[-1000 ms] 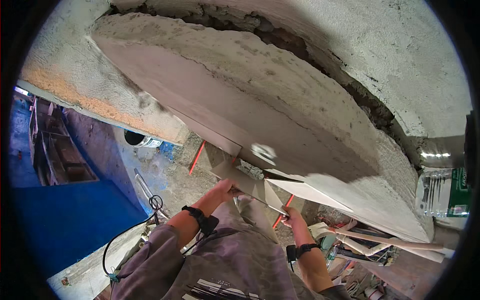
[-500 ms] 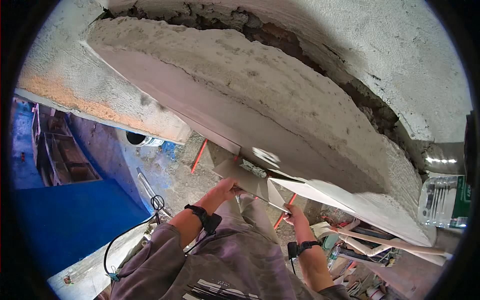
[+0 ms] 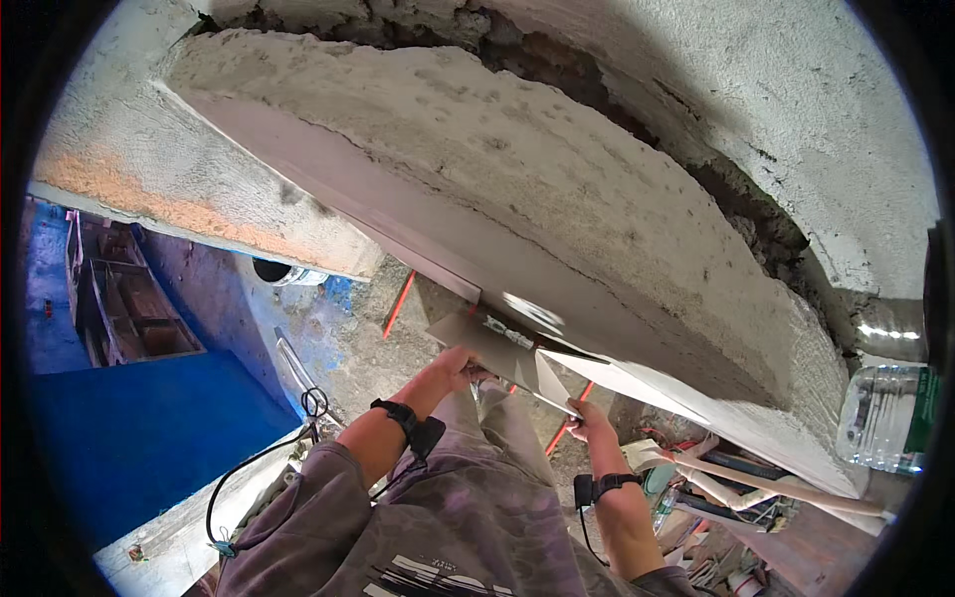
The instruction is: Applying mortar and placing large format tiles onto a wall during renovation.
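A thin, flat panel [image 3: 482, 341], like a tile, lies across in front of me, mostly shadowed grey with a bright triangle of light near its right end. My left hand [image 3: 460, 368] is closed on its near edge at the left. At its right corner, my right hand [image 3: 592, 422] pinches the edge between thumb and fingers. Just beyond the panel, smooth pale facing [image 3: 398, 214] covers the front of a thick plastered ledge [image 3: 477, 129]. How closely the panel's far edge meets that facing is hard to make out.
A clear plastic bottle [image 3: 875, 416] with a green label lies at the ledge's right end. Pipes [image 3: 766, 483] and clutter fill the lower right. Red strips [image 3: 400, 303] show on the floor below. To the left are a blue board [image 3: 159, 428] and a white bucket [image 3: 288, 274].
The view has shifted slightly. Both hands keep their grip on the panel, which stays nearly in the same place with a very small shift against the facing.
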Demonstrator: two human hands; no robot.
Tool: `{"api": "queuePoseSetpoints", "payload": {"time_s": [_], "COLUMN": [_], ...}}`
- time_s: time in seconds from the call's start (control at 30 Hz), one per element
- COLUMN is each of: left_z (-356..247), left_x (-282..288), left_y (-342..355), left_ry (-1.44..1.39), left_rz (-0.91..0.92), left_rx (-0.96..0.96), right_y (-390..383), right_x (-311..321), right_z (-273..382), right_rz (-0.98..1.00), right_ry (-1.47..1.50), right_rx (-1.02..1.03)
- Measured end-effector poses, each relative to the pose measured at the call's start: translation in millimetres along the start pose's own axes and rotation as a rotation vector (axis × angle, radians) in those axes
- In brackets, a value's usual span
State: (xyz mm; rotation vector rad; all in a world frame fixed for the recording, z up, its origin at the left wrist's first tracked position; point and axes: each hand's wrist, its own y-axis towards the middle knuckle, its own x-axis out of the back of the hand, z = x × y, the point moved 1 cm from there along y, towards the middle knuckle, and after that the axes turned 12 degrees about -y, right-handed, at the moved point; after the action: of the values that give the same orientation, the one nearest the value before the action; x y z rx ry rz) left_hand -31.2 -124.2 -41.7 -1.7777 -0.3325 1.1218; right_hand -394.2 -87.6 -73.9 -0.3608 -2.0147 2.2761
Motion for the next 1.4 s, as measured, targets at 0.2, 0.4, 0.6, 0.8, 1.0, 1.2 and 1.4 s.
{"api": "queuePoseSetpoints", "payload": {"time_s": [0.2,0.4,0.6,0.8,1.0,1.2,1.4], "left_z": [1.3,-1.2,-14.9,-51.5,-74.7,-77.7,-79.9], "left_x": [-4.2,-12.3,-39.0,-36.4,-12.3,-30.4,-54.4], "left_y": [9.0,16.6,3.7,-4.7,10.4,12.7,8.3], "left_ry": [-0.064,-0.108,0.062,0.32,0.267,0.501,0.65], "left_rz": [-0.027,-0.065,-0.276,-0.398,-0.101,-0.109,-0.208], "left_rx": [0.012,0.02,-0.245,-0.714,-0.574,-0.62,-0.698], "right_y": [0.9,-6.6,-39.8,-64.9,-62.3,-56.4,-49.0], "right_x": [4.6,6.5,-9.9,-21.4,-22.9,-28.6,-28.4], "right_z": [7.1,17.0,24.0,16.7,23.5,38.6,41.6], "right_rz": [-0.041,0.009,-0.048,-0.056,-0.189,-0.428,-0.318], "right_ry": [0.04,0.064,-0.03,-0.121,-0.183,-0.227,-0.123], "right_rx": [-0.044,0.061,0.29,0.562,0.695,0.728,0.828]}}
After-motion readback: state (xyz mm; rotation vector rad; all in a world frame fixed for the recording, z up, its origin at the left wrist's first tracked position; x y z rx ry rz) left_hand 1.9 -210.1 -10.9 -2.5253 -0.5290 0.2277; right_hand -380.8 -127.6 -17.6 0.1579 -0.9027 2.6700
